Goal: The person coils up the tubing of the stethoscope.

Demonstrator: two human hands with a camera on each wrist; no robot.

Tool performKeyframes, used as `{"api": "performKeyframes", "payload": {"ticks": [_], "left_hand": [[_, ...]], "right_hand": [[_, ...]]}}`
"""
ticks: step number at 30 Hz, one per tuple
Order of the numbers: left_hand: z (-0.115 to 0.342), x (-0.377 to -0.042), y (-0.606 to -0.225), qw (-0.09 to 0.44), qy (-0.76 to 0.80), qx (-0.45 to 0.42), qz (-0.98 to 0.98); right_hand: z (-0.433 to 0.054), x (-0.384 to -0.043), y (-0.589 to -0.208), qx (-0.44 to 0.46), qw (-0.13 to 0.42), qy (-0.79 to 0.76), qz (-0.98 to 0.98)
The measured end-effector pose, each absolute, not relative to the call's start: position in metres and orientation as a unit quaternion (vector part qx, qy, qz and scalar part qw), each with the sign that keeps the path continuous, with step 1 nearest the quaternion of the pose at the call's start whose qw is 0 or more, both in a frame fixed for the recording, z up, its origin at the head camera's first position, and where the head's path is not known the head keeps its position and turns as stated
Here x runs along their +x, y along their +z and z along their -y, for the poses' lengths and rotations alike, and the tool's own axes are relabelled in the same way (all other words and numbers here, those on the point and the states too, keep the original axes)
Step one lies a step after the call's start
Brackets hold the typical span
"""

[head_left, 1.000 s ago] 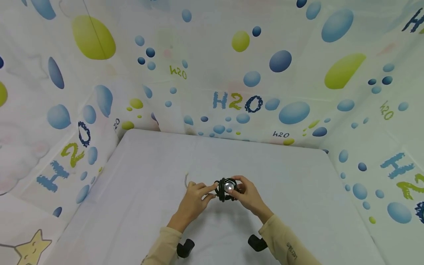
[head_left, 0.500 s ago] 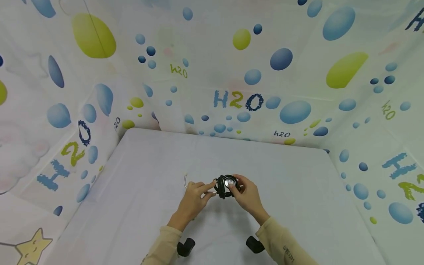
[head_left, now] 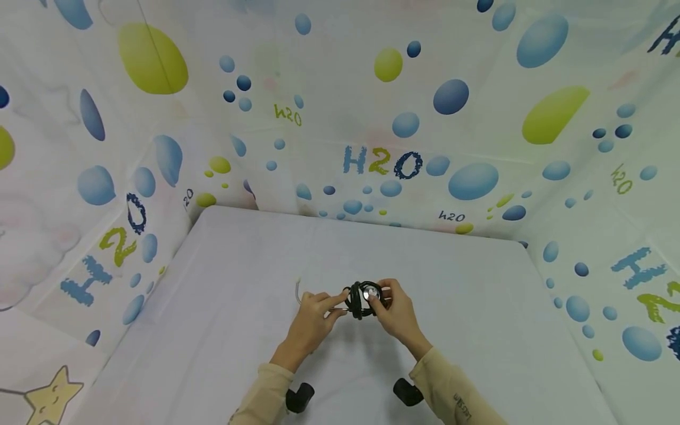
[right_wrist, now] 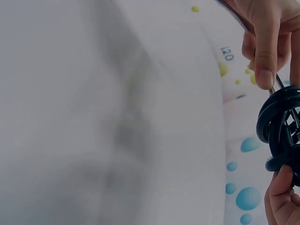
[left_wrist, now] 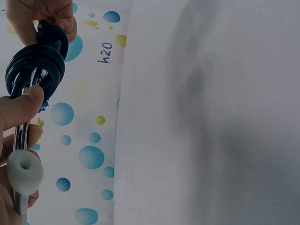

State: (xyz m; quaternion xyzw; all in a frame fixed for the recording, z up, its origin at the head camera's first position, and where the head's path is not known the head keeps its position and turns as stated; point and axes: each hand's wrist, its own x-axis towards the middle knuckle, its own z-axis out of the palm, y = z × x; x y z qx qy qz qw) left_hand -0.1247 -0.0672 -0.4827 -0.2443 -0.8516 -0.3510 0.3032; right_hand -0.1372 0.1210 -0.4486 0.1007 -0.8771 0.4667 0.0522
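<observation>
A stethoscope (head_left: 357, 302) is held up above the white table, its dark tubing wound into a tight coil. My left hand (head_left: 310, 323) pinches its metal ear tubes between thumb and fingers, left of the coil. A pale eartip (left_wrist: 26, 171) shows close up in the left wrist view. On the coil's right side, my right hand (head_left: 397, 316) grips the tubing, with its thumb at the shiny round chest piece (head_left: 370, 291). In the right wrist view that hand's fingers (right_wrist: 280, 194) press against the coil from below. The fingers behind the coil are partly hidden.
The white-covered table (head_left: 265, 248) spreads out on all sides of the hands. Printed fabric walls (head_left: 319, 118) with blue and green drops stand behind it and at both sides. A black piece sits by each wrist, the left one (head_left: 300, 397) beside the sleeve.
Over the last second the coil has risen and tipped slightly, and my right hand has shifted a little with it. My left hand keeps nearly the same place and hold.
</observation>
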Motion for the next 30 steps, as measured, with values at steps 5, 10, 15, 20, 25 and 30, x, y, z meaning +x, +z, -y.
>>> {"api": "performKeyframes", "payload": {"ticks": [5,10,15,20,25,30], "left_hand": [[0.0664,-0.124,-0.4851,0.298,-0.349,-0.248,0.853],[0.0638,-0.122,-0.4869,0.294,-0.335,-0.255,0.858],[0.0617,-0.1211,-0.4857,0.287,-0.335,-0.251,0.861],[0.0624,-0.122,-0.4843,0.28,-0.349,-0.251,0.858],[0.063,-0.1228,-0.4826,0.278,-0.357,-0.252,0.855],[0.0644,-0.1244,-0.4812,0.27,-0.366,-0.25,0.855]], "right_hand": [[-0.1215,-0.1368,-0.4481,0.087,0.025,0.483,0.871],[-0.121,-0.1369,-0.4482,0.064,-0.011,0.487,0.871],[-0.1206,-0.1377,-0.4469,0.074,-0.013,0.478,0.875],[-0.1208,-0.1389,-0.445,0.068,-0.018,0.484,0.872],[-0.1217,-0.141,-0.4441,0.056,-0.012,0.506,0.861],[-0.1221,-0.1396,-0.4472,0.064,0.007,0.526,0.848]]}}
